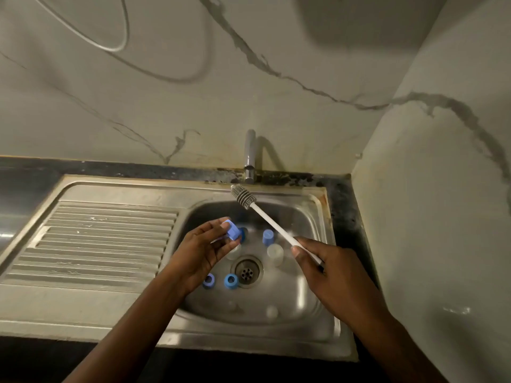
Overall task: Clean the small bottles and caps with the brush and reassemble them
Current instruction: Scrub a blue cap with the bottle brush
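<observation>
My left hand (pixel 206 246) pinches a light blue cap (pixel 231 230) over the left side of the sink basin (pixel 301 305). My right hand (pixel 329 269) grips the white handle of a bottle brush (pixel 272 226), whose grey bristle head points up toward the tap. In the basin lie another light blue cap (pixel 267 236), two open blue caps (pixel 208 280) (pixel 231 281), a darker blue cap (pixel 243 234) partly behind my fingers, and small clear bottles (pixel 275 254) (pixel 234 251) (pixel 271 311) around the drain (pixel 247 272).
A chrome tap (pixel 250 157) stands at the back of the steel sink. The ribbed drainboard (pixel 105 239) lies to the left. Marble walls close in behind and on the right, where a dark counter strip (pixel 343 205) runs.
</observation>
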A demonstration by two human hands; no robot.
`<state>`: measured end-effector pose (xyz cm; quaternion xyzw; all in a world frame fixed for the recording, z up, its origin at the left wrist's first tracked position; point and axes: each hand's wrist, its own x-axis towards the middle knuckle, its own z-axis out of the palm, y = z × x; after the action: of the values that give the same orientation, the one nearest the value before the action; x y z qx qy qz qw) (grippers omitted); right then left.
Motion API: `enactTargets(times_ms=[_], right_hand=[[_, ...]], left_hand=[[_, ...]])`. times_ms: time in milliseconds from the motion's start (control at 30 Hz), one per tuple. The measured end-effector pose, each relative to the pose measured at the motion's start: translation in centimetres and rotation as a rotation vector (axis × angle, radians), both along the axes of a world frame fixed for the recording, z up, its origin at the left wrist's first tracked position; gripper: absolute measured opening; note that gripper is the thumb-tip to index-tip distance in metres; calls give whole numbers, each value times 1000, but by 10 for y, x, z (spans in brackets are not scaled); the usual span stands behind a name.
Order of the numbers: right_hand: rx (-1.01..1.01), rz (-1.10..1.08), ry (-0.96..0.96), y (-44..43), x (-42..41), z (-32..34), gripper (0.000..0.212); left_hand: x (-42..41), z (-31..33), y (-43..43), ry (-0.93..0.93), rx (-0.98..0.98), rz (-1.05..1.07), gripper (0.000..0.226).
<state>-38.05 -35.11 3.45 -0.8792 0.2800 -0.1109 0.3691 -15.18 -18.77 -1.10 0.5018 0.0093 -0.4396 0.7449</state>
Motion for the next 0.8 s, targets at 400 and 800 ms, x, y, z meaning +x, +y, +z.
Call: enactTargets(times_ms=[400,800], right_hand=[[65,-118,75,1,-30,-41,25],[128,-172,176,-6,-31,-72,39]], left_hand=[[-28,-111,-43,-100,252,-227,12],[-37,-219,-82,-516,576,-499,35]])
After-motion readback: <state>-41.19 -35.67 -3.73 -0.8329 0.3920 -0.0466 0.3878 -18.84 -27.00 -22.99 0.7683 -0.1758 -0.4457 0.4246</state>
